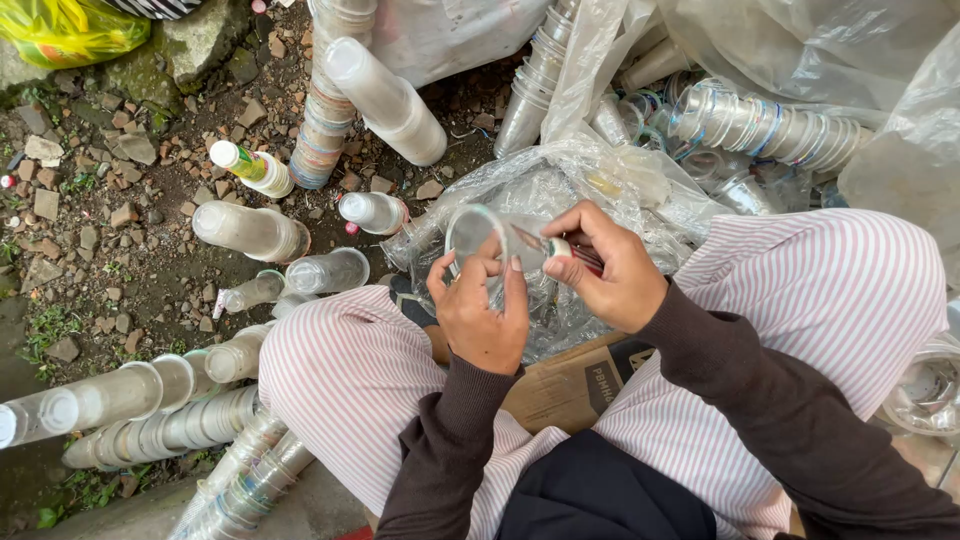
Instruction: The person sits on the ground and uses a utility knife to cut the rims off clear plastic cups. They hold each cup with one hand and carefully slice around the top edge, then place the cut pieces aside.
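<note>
Clear plastic stacks: long nested cup stacks [150, 415] lie on the stony ground [110, 250] at the far left.
Loose bottles: several clear bottles [250, 230] lie just right of them, beyond the striped knee.
Left hand [482, 318]: fingers curled round the clear cup [478, 238], thumb on its near rim, fingertips [515, 268] on its side.
Cup: tilted, mouth toward the camera, between both hands, above a clear bag [560, 180].
Right hand [612, 268]: fingers closed on a small red-handled tool [572, 252] touching the cup's wall.
</note>
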